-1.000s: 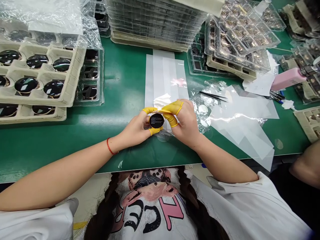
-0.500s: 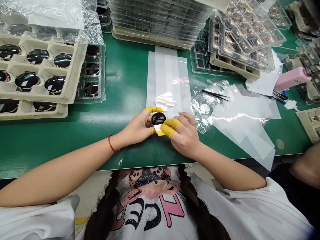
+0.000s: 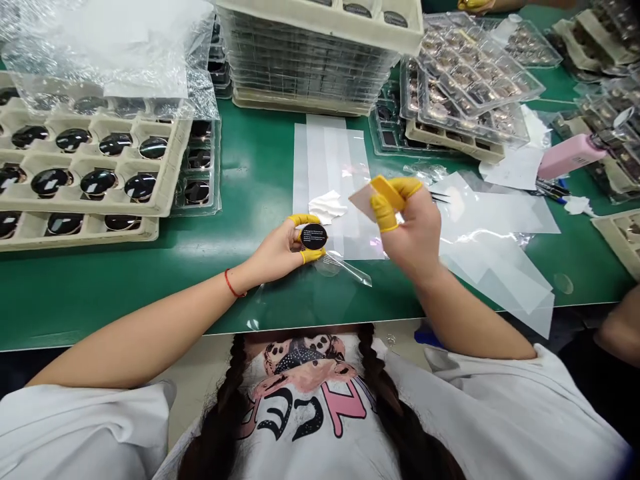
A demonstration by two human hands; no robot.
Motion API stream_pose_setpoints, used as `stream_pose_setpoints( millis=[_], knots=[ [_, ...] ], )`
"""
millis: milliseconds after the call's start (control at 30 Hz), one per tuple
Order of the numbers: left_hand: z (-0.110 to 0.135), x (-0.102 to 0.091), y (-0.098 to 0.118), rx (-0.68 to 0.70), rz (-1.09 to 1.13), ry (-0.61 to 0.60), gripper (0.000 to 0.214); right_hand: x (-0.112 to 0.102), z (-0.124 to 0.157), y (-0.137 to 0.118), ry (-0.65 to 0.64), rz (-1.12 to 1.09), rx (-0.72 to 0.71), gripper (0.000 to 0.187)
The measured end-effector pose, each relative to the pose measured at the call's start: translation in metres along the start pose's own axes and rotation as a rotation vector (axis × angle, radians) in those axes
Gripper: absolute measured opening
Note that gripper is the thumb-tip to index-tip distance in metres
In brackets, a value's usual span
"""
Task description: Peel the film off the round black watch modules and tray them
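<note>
Left hand point(image 3: 273, 250) clamped on round black disc point(image 3: 314, 236), thumb and fingers at its edge, yellow finger cots point(image 3: 303, 219) on them. Small white print on disc face. Hand sits low, just above green mat point(image 3: 75, 307). Right hand point(image 3: 413, 223) raised, well apart from left, fingertips together pinching small film square point(image 3: 363, 201), pale and see-through, held tilted above the mat. Clear plastic strip point(image 3: 345, 268) lies just below disc, beside left hand's fingers; cannot tell if touching. Long white film sheets point(image 3: 330, 173) on mat above the hands, crumpled white tissue point(image 3: 327, 208) on them, near disc. More loose film sheets point(image 3: 500, 220) right of right hand, tweezers point(image 3: 440, 197) mostly hidden by that hand and the sheets. Left side: pulp trays point(image 3: 95, 180) of round black pieces, bubble wrap point(image 3: 110, 60) lying over the top. Top centre: tall stack of trays point(image 3: 310, 60). Top right: clear trays of gold-coloured pieces point(image 3: 470, 73), pink bottle point(image 3: 570, 157), pens point(image 3: 553, 190). Co-worker's hand point(image 3: 473, 5) at top edge, co-worker's arm point(image 3: 620, 327) at right edge.
</note>
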State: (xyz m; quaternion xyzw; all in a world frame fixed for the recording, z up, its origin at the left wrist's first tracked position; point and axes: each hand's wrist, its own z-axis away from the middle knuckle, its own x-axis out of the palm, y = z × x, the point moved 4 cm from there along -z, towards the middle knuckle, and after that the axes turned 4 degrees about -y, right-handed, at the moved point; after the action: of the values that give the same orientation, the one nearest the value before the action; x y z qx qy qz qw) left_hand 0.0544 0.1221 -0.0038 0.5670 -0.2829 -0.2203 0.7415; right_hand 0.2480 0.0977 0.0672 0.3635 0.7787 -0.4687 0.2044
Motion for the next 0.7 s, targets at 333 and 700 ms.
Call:
stream_pose_setpoints(
  millis=[333,700],
  knots=[
    [0.002,0.001,0.002,-0.010,-0.033,0.006,0.057,0.061,-0.016,0.065,-0.407,0.151,0.120,0.016],
    [0.002,0.000,0.000,0.053,-0.021,-0.020,0.056,0.062,0.009,0.004,-0.512,-0.326,0.067,0.047]
  ],
)
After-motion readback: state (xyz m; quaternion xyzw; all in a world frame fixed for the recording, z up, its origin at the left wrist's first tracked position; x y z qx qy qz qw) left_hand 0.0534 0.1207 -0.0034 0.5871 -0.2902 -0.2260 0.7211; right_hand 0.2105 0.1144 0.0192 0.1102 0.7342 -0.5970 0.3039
